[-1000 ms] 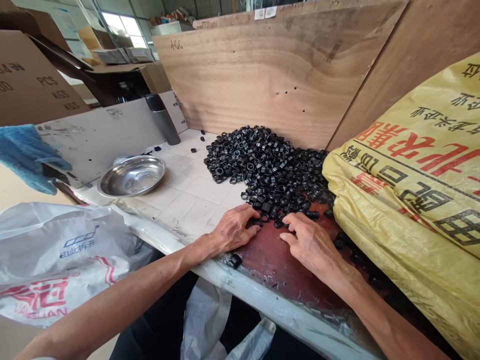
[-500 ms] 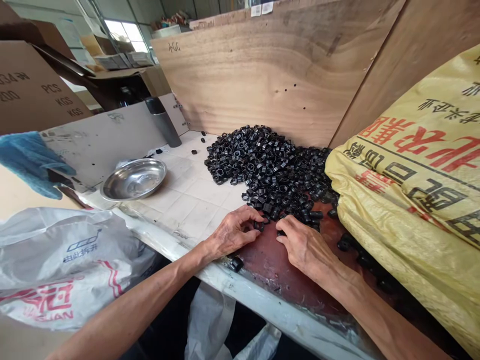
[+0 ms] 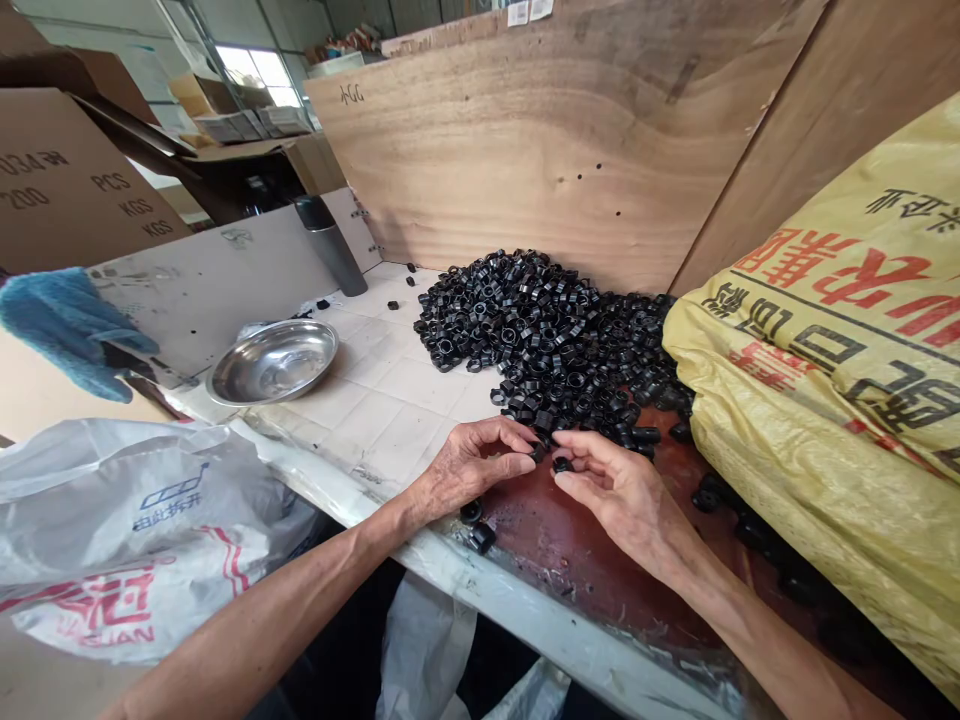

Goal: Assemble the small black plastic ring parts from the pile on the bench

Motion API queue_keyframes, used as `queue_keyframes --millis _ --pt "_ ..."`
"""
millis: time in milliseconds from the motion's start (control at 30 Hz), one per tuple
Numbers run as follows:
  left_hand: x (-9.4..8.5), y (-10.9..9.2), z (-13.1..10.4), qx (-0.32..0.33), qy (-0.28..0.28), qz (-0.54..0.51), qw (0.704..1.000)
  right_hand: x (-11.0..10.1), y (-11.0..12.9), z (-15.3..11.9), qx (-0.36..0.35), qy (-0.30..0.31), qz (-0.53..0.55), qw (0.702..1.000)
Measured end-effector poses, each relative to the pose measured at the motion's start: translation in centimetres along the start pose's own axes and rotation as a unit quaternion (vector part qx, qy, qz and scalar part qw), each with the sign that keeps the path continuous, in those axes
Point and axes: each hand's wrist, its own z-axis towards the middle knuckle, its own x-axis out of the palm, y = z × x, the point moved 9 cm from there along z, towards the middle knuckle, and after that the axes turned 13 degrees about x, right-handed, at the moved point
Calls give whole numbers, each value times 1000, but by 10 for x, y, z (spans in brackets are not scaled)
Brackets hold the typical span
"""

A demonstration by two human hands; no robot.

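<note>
In front of the heap of black plastic rings (image 3: pixel 517 310), my left hand (image 3: pixel 476 465) pinches a black ring (image 3: pixel 537 450) between thumb and fingers. Close by on the right, my right hand (image 3: pixel 615 490) is closed on a smaller black plastic piece (image 3: pixel 562 465), held at its fingertips. The two pieces are a short gap apart, above the reddish-brown board (image 3: pixel 540 540). Under my left wrist, near the table edge, lie two loose black pieces, one of them a short cylinder (image 3: pixel 481 538).
A shiny metal bowl (image 3: pixel 274 362) and a dark bottle (image 3: pixel 330 245) stand to the left. A yellow woven sack (image 3: pixel 825 400) bulges over the right side. Plywood (image 3: pixel 570 150) walls the back. A blue glove (image 3: pixel 67 325) and a white bag (image 3: pixel 150 530) lie at far left.
My hands have come closer together. The right hand has turned, showing the piece at its fingertips. The left hand has lifted its ring slightly. The view has shifted a little.
</note>
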Motion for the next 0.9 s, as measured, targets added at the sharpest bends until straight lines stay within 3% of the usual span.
queue_keyframes --millis 133,300,367,467,667,900 --pt "10 -5 1 28 38 -9 999 1 1 -3 27 4 33 999" --pt "18 5 -3 -30 14 -157 987 -9 26 -12 -70 -59 -21 996" --pt "20 8 -5 -48 17 -176 983 -8 26 -13 -70 -61 -19 996" --pt "20 9 -6 -54 22 -155 986 -7 25 -15 -72 -74 -35 994" --pt "16 7 -6 -28 20 -106 994 -3 42 -26 -189 -102 -97 972" --pt "16 -2 -5 15 34 -18 999 -4 37 -26 -152 -118 -110 975"
